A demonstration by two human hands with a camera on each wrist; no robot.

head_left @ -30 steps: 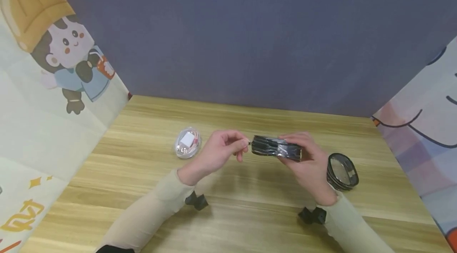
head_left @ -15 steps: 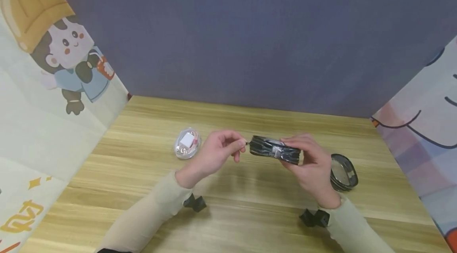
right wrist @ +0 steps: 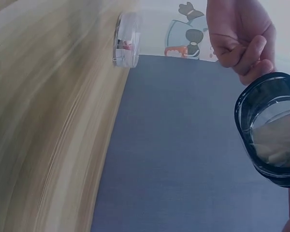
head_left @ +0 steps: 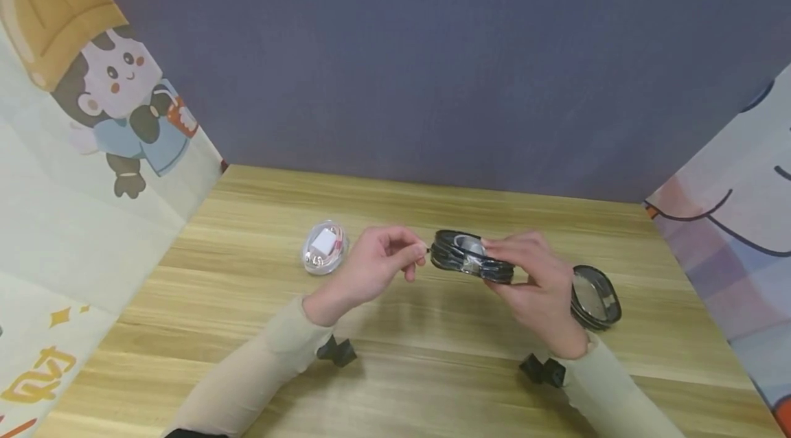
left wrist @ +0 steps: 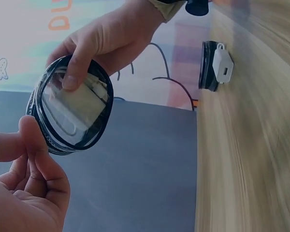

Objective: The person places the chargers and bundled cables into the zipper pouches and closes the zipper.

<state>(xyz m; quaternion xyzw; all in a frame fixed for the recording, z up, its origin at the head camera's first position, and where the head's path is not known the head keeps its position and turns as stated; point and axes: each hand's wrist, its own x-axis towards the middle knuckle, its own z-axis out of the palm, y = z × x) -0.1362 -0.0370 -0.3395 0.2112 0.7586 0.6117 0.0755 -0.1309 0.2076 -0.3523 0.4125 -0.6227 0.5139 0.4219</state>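
My right hand (head_left: 537, 283) grips the right end of a small oval clear pouch with black trim (head_left: 446, 256), held up above the table, thumb below and fingers on top. Through its clear side, the left wrist view shows a pale block-shaped item (left wrist: 79, 106) and a light cord inside. At the pouch's left end, my left hand (head_left: 383, 259) pinches a tiny dark tab, apparently a zipper pull, between thumb and finger. The fingers mostly hide this tab. The right wrist view shows the pouch's clear face (right wrist: 268, 118) tilted, partly cut off by the frame edge.
A clear round case (head_left: 324, 248) with a white charger plug and cable lies on the wooden table (head_left: 420, 383) at left. Another black-trimmed pouch (head_left: 598, 297) lies right of my right hand. Near it, a white plug adapter (left wrist: 224, 65) shows in the left wrist view. A dark blue panel (head_left: 420, 67) stands behind.
The held pouch has tipped, so more of its clear top face shows now, and it has shifted slightly left. Both hands keep their hold, almost in place.
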